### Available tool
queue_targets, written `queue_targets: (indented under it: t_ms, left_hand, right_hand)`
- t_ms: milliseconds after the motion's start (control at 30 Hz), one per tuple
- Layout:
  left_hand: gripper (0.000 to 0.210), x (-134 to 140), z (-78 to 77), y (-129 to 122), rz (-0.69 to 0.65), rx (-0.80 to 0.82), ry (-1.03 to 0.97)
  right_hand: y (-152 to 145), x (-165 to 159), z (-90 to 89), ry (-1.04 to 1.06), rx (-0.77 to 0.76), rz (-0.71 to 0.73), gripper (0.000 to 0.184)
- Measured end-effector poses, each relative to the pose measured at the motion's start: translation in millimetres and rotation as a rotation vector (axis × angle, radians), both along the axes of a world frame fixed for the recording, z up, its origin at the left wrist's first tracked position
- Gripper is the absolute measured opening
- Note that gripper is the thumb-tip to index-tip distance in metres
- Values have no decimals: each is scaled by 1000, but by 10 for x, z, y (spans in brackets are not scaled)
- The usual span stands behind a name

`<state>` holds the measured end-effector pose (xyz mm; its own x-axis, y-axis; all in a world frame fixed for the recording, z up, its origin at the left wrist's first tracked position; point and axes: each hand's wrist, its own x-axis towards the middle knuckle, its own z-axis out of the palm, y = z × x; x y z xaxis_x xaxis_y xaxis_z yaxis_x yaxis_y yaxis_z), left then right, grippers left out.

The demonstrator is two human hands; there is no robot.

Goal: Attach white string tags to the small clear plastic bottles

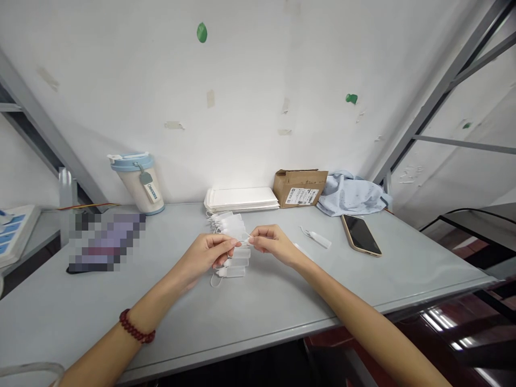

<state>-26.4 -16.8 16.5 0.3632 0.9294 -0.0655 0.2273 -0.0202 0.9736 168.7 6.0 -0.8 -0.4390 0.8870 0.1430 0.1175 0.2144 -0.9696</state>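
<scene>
My left hand (215,249) and my right hand (272,242) meet closely over the middle of the table, both with thumb and fingers pinched. A thin white cord (244,239) runs between their fingertips. Beneath and around them lies a row of small whitish tube-like pieces (236,272) with cord loops at their left ends. My hands hide part of this row, and I cannot make out which piece the pinched cord belongs to. To the right of my right hand lies a single similar piece (320,239) with its own loop.
Against the wall stand a tumbler (139,185), a stack of white envelope-like packets (242,199), a cardboard box (300,188) and a crumpled light-blue cloth (352,194). A phone (362,235) lies at the right of the grey table (193,333). A blurred-out dark object (107,242) lies left.
</scene>
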Motion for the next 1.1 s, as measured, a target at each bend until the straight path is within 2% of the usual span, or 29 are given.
queue_targets:
  t_ms: [733, 1100]
  left_hand:
    - [24, 31, -31, -15, -9, -44, -11]
    - [21, 30, -44, -17, -32, -36, -8]
  right_hand:
    - [-47, 4, 28, -33, -54, 60, 20]
    - [-53, -9, -37, -51, -39, 65, 25]
